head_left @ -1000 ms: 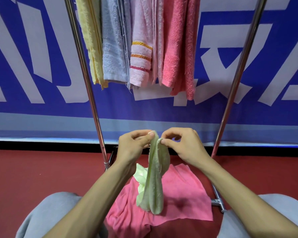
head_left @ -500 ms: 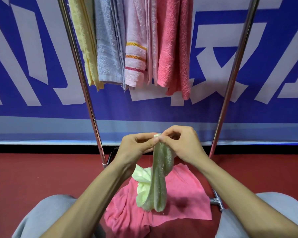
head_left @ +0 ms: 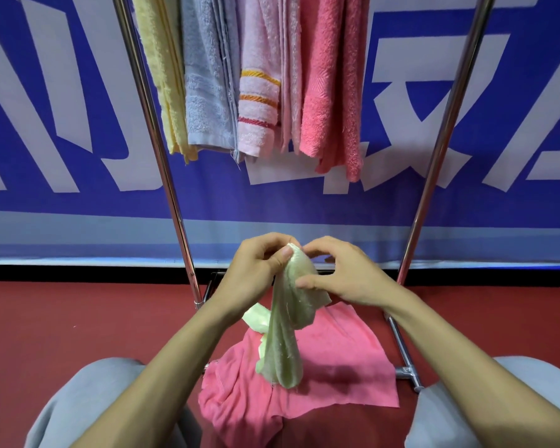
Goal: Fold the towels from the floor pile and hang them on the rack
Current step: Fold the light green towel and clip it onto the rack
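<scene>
Between the rack's uprights, both hands hold a green towel above the floor.

The left hand (head_left: 256, 270) pinches the top of the green towel (head_left: 286, 334); the right hand (head_left: 343, 274) grips it just beside, thumb on its fold. It hangs over a pink towel (head_left: 337, 367) on the red floor (head_left: 78, 318). Four folded towels (head_left: 259, 76) hang from the rack (head_left: 162, 156).
</scene>
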